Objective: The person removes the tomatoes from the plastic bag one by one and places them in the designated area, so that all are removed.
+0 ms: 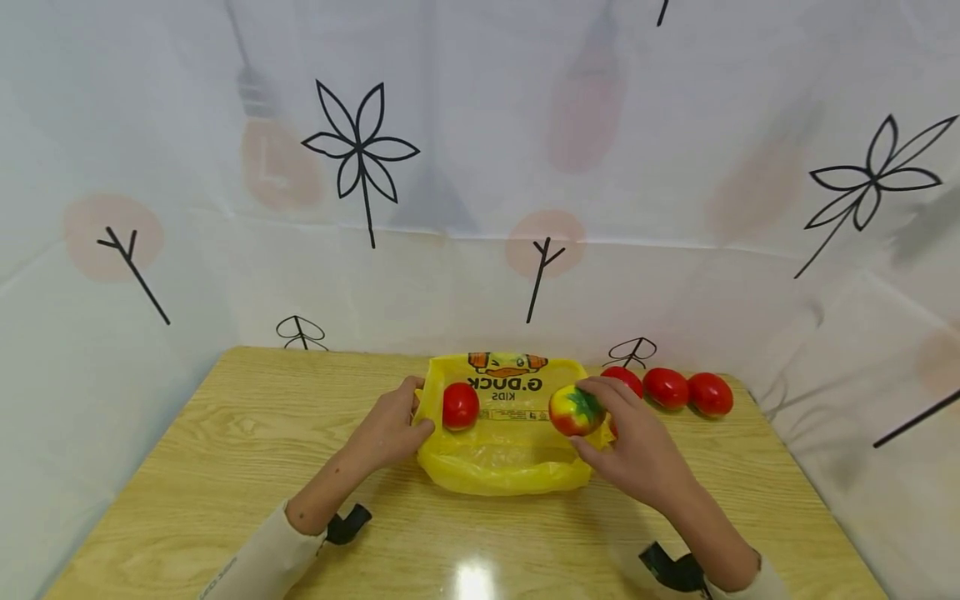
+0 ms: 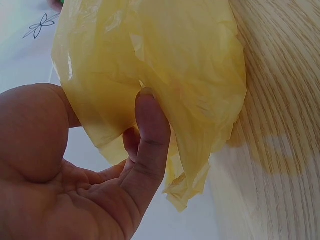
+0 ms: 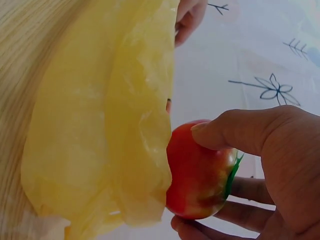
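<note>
A yellow plastic bag [image 1: 502, 477] with a printed duck lies with its mouth spread wide. At its left edge my left hand [image 1: 390, 427] pinches the plastic between thumb and fingers, as the left wrist view shows [image 2: 150, 115]. One red toy tomato [image 1: 460, 407] is inside, near the left side. My right hand [image 1: 641, 446] holds a red-and-yellow toy tomato [image 1: 567, 411] with a green leafy top, over the bag's right side. In the right wrist view, thumb and fingers wrap this tomato [image 3: 197, 170] beside the bag's rim [image 3: 165, 150], which hides part of it.
Red toy tomatoes stand at the back right of the wooden table [image 1: 262, 417]: one [image 1: 710, 395] rightmost, another [image 1: 666, 388] beside it, a third [image 1: 624, 378] partly behind my right hand. A patterned white cloth [image 1: 450, 275] hangs behind the table.
</note>
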The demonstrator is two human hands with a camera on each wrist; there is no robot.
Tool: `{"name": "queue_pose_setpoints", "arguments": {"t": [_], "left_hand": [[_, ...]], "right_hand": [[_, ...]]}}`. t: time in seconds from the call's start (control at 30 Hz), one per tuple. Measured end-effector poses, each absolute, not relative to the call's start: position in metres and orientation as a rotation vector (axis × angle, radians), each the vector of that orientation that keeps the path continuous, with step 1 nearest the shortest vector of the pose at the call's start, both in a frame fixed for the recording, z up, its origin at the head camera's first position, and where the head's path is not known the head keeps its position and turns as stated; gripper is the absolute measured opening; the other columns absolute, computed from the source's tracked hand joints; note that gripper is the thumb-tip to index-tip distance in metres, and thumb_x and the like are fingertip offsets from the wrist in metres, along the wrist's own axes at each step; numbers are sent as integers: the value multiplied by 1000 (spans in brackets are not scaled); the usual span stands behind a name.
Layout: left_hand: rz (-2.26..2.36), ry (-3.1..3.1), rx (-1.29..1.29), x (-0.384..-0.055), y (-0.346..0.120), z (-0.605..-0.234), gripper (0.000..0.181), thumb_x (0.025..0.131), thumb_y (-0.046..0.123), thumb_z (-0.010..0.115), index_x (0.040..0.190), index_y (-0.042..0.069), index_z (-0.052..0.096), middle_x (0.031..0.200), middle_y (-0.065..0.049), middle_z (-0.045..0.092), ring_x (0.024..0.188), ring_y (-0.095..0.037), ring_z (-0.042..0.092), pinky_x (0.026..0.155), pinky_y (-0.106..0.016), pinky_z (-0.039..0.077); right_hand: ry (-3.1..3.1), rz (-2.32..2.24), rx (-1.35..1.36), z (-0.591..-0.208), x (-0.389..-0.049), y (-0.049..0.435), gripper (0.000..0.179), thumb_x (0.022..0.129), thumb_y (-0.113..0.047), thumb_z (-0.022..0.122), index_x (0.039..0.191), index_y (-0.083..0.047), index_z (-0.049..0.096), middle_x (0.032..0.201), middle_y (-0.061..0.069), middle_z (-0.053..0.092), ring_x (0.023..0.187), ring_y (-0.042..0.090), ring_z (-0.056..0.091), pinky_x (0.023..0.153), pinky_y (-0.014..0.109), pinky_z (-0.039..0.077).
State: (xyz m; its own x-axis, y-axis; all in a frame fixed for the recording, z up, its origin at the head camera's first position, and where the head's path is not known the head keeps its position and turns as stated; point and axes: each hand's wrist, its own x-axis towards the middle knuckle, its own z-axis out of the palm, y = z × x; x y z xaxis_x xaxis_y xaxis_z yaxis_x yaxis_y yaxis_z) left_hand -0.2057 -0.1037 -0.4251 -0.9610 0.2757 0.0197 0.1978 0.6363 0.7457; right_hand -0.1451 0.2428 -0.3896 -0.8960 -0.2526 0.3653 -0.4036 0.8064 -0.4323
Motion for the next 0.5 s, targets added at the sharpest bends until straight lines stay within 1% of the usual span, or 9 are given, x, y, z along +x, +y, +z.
{"name": "queue_pose_setpoints", "arguments": {"t": [0.2,0.5], "left_hand": [[1233,2751,398,-206,-104,-425,61,92,8,65,150,-1,46,95,-8,63,70,-17,56,62,-30,53],[1239,2745,404,-206,-104,-425,62,92,7,65,150,-2,45,95,-8,64,70,-17,56,62,-30,53]], "right_hand": [[-2685,723,486,-391,-142,256,71,79,-10,92,142,-8,59,142,9,60,124,32,62,97,54,58],[-2680,688,414,-389,-136,273,71,78,-12,93,141,-7,60,141,15,61,125,39,61,97,61,56]]}}
